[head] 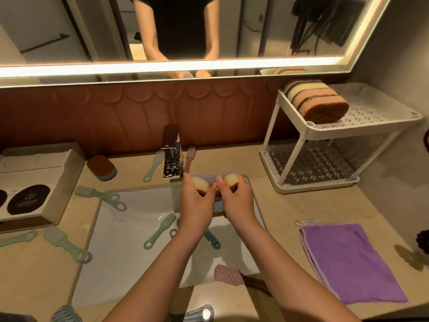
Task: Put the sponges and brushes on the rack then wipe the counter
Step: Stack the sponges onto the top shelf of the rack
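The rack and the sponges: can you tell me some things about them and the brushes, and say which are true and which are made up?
1. Sponges already lie on the top shelf of the rack. True: a stack of sponges sits at its back left corner.
2. The bottom shelf of the rack is full of brushes. False: nothing shows on it.
3. Both hands hold sponges over the sink. True: the left hand and right hand grip a bunch of sponges together.
4. The purple cloth lies in the sink. False: it lies flat on the counter, to the right.
5. All brushes are put away. False: green brushes lie around the sink.
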`<state>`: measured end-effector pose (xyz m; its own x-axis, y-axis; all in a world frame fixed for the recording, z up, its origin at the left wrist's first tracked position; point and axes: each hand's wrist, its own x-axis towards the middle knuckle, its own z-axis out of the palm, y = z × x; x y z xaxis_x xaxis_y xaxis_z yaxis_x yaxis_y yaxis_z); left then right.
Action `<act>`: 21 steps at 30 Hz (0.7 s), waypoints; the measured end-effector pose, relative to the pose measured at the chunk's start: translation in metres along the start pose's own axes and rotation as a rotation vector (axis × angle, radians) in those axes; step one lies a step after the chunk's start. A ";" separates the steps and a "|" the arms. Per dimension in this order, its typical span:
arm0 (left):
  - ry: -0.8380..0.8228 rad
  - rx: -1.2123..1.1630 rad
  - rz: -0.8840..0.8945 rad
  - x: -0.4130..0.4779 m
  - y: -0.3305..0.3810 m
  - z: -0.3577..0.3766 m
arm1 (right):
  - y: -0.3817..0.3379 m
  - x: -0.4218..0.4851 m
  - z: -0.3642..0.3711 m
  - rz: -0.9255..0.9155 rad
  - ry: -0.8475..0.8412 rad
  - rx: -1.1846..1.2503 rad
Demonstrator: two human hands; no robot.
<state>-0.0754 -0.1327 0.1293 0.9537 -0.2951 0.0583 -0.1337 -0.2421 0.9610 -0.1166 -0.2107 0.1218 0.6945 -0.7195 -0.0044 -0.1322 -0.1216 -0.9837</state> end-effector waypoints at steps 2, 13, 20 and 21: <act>-0.020 0.006 0.027 0.005 0.010 0.003 | -0.006 0.006 -0.005 0.016 0.011 0.020; -0.292 -0.361 -0.127 0.033 0.080 0.006 | -0.088 0.034 -0.068 0.022 -0.187 0.133; -0.493 -0.524 -0.207 0.048 0.132 0.029 | -0.125 0.059 -0.120 -0.027 -0.254 -0.012; -0.516 -0.543 -0.236 0.051 0.141 0.033 | -0.128 0.065 -0.129 -0.026 -0.265 -0.024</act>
<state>-0.0547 -0.2126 0.2585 0.6771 -0.7163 -0.1688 0.3340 0.0947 0.9378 -0.1462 -0.3300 0.2711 0.8584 -0.5121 -0.0292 -0.1264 -0.1559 -0.9797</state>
